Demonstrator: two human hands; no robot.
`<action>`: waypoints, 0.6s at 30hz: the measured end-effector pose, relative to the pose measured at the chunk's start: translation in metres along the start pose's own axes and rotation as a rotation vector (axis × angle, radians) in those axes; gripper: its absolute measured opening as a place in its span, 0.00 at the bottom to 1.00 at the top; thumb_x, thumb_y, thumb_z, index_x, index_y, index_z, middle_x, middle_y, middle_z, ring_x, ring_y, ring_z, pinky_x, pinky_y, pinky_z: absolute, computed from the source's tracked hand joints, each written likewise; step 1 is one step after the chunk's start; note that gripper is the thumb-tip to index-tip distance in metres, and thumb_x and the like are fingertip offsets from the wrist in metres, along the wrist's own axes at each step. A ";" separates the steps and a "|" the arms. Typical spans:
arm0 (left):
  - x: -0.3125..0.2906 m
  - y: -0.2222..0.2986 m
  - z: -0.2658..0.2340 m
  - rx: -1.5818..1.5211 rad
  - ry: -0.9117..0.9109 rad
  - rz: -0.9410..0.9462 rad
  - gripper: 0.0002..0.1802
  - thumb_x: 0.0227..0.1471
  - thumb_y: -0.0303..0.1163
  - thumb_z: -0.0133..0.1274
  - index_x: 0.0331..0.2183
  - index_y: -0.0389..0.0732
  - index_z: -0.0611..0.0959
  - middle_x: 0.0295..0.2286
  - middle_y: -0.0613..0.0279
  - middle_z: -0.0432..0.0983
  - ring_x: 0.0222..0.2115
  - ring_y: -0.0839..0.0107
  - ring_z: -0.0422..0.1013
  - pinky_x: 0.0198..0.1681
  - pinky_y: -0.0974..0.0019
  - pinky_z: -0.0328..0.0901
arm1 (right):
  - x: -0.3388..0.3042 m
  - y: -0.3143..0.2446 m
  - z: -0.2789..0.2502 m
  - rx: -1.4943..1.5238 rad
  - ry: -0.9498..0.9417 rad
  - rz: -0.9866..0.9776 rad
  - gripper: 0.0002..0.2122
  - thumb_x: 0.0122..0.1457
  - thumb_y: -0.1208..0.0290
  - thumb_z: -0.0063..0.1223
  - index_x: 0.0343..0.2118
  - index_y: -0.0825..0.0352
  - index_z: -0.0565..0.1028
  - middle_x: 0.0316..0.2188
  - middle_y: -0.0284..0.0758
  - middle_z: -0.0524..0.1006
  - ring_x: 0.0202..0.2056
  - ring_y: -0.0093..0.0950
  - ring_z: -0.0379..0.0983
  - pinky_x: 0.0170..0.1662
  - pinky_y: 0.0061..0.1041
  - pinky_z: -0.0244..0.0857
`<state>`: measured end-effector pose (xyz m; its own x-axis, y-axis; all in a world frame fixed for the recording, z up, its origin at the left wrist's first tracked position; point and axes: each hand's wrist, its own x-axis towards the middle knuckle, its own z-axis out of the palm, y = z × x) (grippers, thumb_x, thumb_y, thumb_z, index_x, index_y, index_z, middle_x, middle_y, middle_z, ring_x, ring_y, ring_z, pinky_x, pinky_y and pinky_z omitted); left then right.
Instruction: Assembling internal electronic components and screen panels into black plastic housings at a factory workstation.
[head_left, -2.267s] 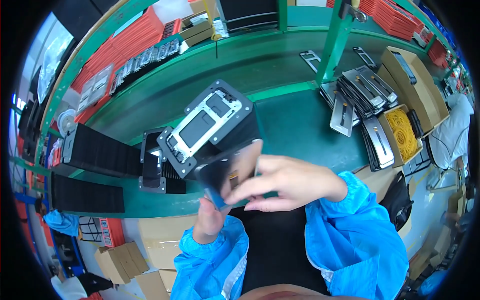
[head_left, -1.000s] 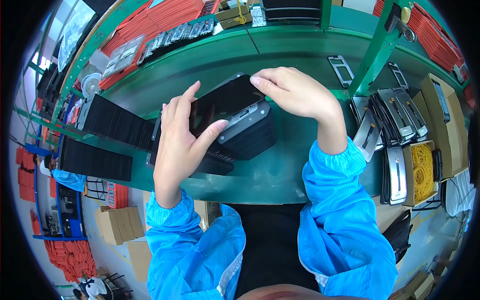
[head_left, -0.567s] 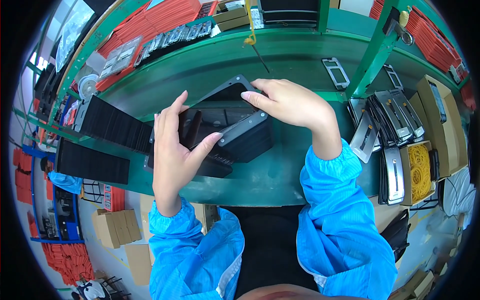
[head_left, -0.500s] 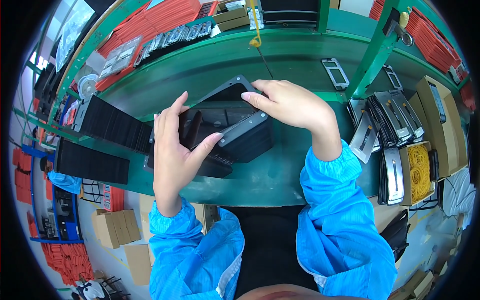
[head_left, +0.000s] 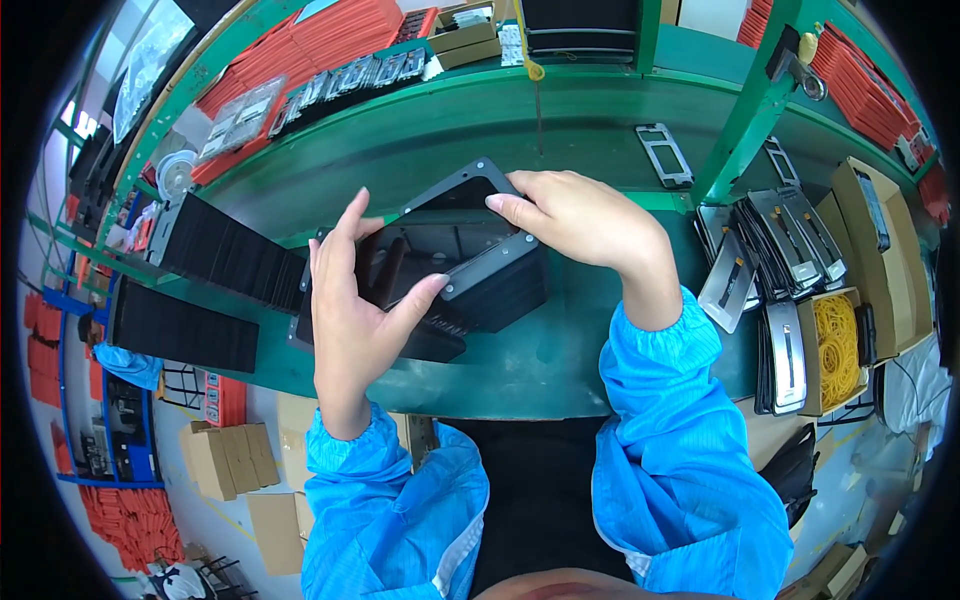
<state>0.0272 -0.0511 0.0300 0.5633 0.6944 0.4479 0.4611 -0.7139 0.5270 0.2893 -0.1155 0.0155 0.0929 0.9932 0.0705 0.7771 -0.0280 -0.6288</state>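
Nearby, black stacks, silver plates, yellow bands, hands loosely curled, holding a glossy panel.

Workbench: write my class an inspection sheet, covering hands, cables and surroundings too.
Surface: glossy green bench.
Job's things: black frame over a black block; its dark inside is hard to read.
Clutter: silver plates, yellow strands and open carton, right; black stacks, left.
Hands: left hand at the frame's left end, right hand at its right end; grip unclear.
Cables: none certain; yellow cord hangs at the back.
Surroundings: red trays behind; cardboard boxes on the floor, left.
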 end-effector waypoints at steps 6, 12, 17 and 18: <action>-0.018 -0.040 -0.012 -0.113 0.039 0.104 0.35 0.53 0.31 0.62 0.62 0.36 0.75 0.61 0.45 0.67 0.62 0.52 0.66 0.68 0.53 0.55 | 0.001 0.000 0.002 -0.027 0.029 -0.006 0.26 0.73 0.48 0.42 0.36 0.71 0.77 0.24 0.45 0.76 0.30 0.46 0.74 0.36 0.43 0.66; -0.031 -0.053 -0.013 -0.391 -0.071 -0.025 0.26 0.56 0.25 0.55 0.57 0.33 0.79 0.65 0.45 0.62 0.65 0.56 0.62 0.66 0.57 0.58 | 0.003 0.005 0.000 -0.005 0.004 -0.042 0.25 0.73 0.49 0.43 0.36 0.72 0.77 0.24 0.46 0.76 0.30 0.46 0.75 0.36 0.42 0.66; -0.033 -0.059 0.009 -0.685 -0.006 -0.185 0.27 0.58 0.28 0.51 0.59 0.34 0.77 0.65 0.49 0.62 0.63 0.60 0.63 0.65 0.59 0.59 | 0.001 0.003 -0.009 -0.091 0.027 -0.032 0.26 0.71 0.47 0.48 0.45 0.73 0.79 0.29 0.47 0.80 0.29 0.42 0.77 0.35 0.40 0.69; -0.037 -0.060 0.020 -0.828 0.071 -0.211 0.28 0.58 0.30 0.49 0.59 0.34 0.77 0.65 0.49 0.62 0.63 0.61 0.64 0.65 0.59 0.59 | 0.002 0.004 -0.010 -0.088 0.026 -0.042 0.26 0.71 0.47 0.48 0.45 0.73 0.79 0.29 0.47 0.80 0.29 0.42 0.77 0.35 0.40 0.69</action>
<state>-0.0073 -0.0353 -0.0328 0.4647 0.8292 0.3107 -0.1131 -0.2924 0.9496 0.2989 -0.1145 0.0207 0.0748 0.9904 0.1162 0.8323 0.0022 -0.5544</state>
